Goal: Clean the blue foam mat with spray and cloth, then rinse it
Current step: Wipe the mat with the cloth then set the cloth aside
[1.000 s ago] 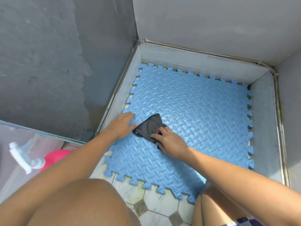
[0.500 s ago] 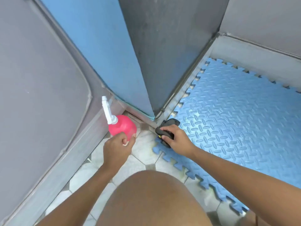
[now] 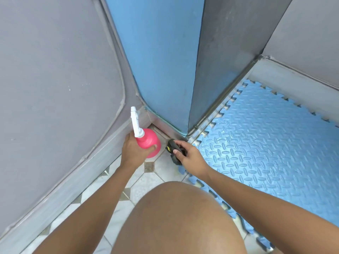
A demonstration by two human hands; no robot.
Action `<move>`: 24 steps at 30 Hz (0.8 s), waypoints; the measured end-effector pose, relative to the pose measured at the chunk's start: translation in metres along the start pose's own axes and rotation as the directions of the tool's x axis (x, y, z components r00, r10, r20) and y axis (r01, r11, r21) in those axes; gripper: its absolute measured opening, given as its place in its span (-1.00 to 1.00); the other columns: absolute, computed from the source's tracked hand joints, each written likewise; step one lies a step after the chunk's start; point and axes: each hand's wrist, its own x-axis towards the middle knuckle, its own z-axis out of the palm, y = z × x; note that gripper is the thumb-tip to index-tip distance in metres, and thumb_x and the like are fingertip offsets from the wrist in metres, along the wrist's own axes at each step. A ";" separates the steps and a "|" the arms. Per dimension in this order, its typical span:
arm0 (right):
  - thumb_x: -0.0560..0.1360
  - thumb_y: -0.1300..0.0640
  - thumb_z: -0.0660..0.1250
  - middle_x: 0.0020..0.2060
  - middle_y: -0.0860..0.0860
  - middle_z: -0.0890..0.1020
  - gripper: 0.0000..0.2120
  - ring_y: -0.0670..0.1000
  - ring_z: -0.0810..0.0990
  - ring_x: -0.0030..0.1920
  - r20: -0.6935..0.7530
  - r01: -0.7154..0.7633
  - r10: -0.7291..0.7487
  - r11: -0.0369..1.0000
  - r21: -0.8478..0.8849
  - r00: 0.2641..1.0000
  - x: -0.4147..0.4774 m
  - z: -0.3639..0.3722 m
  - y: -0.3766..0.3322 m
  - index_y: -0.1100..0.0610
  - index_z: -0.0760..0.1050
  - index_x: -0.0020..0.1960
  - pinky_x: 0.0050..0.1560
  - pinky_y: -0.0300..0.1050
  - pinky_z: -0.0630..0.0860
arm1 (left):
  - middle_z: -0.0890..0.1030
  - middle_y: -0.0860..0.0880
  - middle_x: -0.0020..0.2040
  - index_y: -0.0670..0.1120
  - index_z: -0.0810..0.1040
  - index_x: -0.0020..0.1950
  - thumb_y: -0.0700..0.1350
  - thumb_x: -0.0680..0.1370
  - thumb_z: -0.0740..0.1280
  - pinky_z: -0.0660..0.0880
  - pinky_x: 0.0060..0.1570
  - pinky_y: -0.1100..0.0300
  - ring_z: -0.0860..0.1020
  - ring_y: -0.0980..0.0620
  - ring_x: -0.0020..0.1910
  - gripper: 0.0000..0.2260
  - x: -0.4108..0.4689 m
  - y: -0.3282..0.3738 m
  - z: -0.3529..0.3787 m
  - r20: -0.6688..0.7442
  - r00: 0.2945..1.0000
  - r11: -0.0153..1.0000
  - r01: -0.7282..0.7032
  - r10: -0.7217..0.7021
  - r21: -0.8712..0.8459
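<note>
The blue foam mat (image 3: 266, 153), with a tread pattern and jigsaw edges, lies on the floor at the right. A pink spray bottle (image 3: 149, 143) with a white trigger head stands on the tiles near the wall corner. My left hand (image 3: 134, 152) grips the bottle's body from the left. My right hand (image 3: 190, 156) holds a bunched dark cloth (image 3: 174, 150) with a small yellow tag just off the mat's near left corner, beside the bottle.
A blue and grey wall corner (image 3: 183, 79) rises right behind the bottle. A grey panel (image 3: 55, 79) closes off the left. My bare knee (image 3: 176, 220) fills the bottom middle over the white patterned floor tiles (image 3: 146, 180).
The view swung left from the mat to the corner. My left hand left the mat and closed round the spray bottle. My right hand carried the cloth off the mat's corner.
</note>
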 end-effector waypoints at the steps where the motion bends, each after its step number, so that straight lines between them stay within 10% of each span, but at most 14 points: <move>1: 0.55 0.03 0.33 0.19 0.05 0.59 -0.63 0.05 0.61 0.16 0.009 0.014 -0.014 1.000 -0.003 1.000 0.003 0.005 -0.005 -0.02 0.52 0.34 0.27 0.05 0.54 | 0.53 -0.08 0.24 -0.09 0.46 0.41 0.00 0.28 0.67 0.51 0.21 -0.02 0.54 -0.14 0.24 -0.24 -0.001 -0.004 -0.003 -0.012 1.000 1.000 0.006 -0.006 0.015; 9: 0.58 0.20 0.27 0.12 -0.01 0.66 -0.66 0.04 0.63 0.13 0.093 0.015 -0.015 1.000 0.006 0.996 0.059 0.055 -0.039 0.05 0.49 0.35 0.28 0.11 0.54 | 0.44 0.03 0.22 -0.04 0.36 0.39 0.23 0.22 0.65 0.50 0.07 0.01 0.47 0.02 0.16 -0.13 -0.028 -0.040 -0.037 -0.100 0.993 0.991 0.068 -0.056 0.116; 13: 0.58 0.09 0.30 0.38 -0.01 0.53 -0.52 0.01 0.49 0.38 0.124 -0.017 0.017 1.000 -0.003 0.992 0.073 0.065 -0.038 -0.05 0.39 0.49 0.45 0.05 0.40 | 0.42 0.01 -0.11 -0.06 0.31 -0.02 0.18 0.44 0.52 0.41 -0.19 0.12 0.44 -0.03 -0.16 -0.52 -0.055 -0.038 -0.041 -0.296 0.950 0.988 -0.061 0.101 0.141; 18: 0.64 0.29 0.19 0.44 -0.05 0.46 -0.55 -0.13 0.38 0.43 0.171 0.069 -0.052 0.993 -0.092 0.984 0.058 0.042 -0.045 0.05 0.38 0.51 0.34 -0.48 0.25 | 0.36 0.10 -0.35 -0.11 0.40 -0.18 0.01 0.59 0.34 0.29 -0.39 0.29 0.32 0.07 -0.39 -0.74 -0.059 -0.027 -0.011 -0.006 0.895 0.888 -0.441 0.445 0.129; 24: 0.46 0.53 0.09 0.37 0.09 0.50 -0.44 0.08 0.47 0.38 0.243 0.238 -0.131 0.841 -0.485 0.961 0.007 -0.015 0.006 0.17 0.55 0.33 0.36 -0.27 0.30 | 0.70 -0.05 -0.16 -0.16 0.65 -0.04 -0.14 0.57 0.38 0.59 -0.05 0.01 0.65 -0.07 -0.13 -0.90 -0.030 -0.001 0.058 0.373 0.896 0.956 -0.286 0.242 0.066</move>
